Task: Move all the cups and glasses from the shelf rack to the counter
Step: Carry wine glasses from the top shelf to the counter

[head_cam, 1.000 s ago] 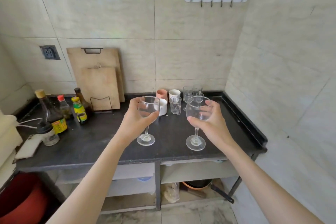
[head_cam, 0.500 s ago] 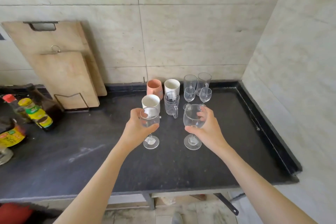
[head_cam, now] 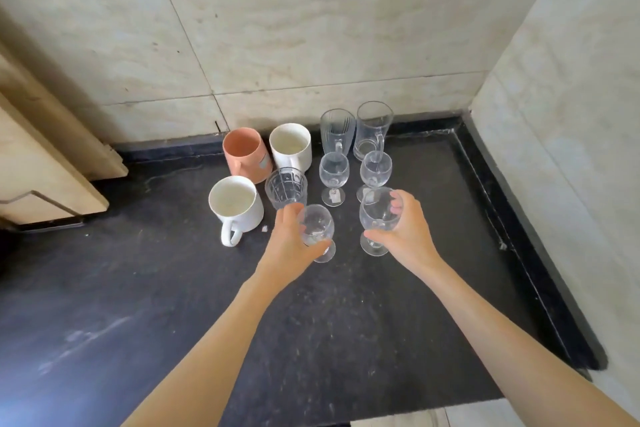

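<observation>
My left hand [head_cam: 289,246] grips the bowl of a stemmed wine glass [head_cam: 317,227] whose foot is at the dark counter [head_cam: 173,288]. My right hand [head_cam: 407,234] holds a second wine glass [head_cam: 377,215], its foot also down at the counter. Behind them stand a white mug [head_cam: 235,206], a cut-glass tumbler [head_cam: 286,188], a pink cup [head_cam: 244,152], another white cup [head_cam: 291,147], two small stemmed glasses [head_cam: 333,172] [head_cam: 375,168] and two tall glass mugs [head_cam: 337,130] [head_cam: 372,130]. The shelf rack is out of view.
Wooden cutting boards [head_cam: 45,163] lean against the tiled wall at the left. A raised black lip [head_cam: 512,218] edges the counter on the right, next to the side wall. The counter's front edge [head_cam: 381,418] runs along the bottom.
The camera has moved closer and tilted down. Both hands carried the wine glasses forward and lowered them onto the counter just in front of the group of cups.
</observation>
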Tool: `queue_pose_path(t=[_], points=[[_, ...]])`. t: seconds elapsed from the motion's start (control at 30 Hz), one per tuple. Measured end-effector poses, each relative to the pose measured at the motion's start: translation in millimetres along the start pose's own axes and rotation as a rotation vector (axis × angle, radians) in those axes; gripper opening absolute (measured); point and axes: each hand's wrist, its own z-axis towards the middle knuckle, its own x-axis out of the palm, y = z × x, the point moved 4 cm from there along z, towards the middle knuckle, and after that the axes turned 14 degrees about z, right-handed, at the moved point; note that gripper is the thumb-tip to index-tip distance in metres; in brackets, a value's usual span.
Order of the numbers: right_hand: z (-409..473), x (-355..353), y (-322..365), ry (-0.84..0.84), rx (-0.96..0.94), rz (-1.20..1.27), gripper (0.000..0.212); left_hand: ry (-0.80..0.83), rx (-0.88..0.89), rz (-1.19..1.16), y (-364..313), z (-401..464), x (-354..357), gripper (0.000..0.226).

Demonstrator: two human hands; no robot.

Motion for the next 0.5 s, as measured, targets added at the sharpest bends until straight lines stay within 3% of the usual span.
queue_pose_path(t=[0.5], points=[[42.9, -5.2, -29.4, 0.007, -0.001, -0.011, 0.072, 0.042, 0.009, 0.057, 5.0, 61.2, 43.1, 0.061]])
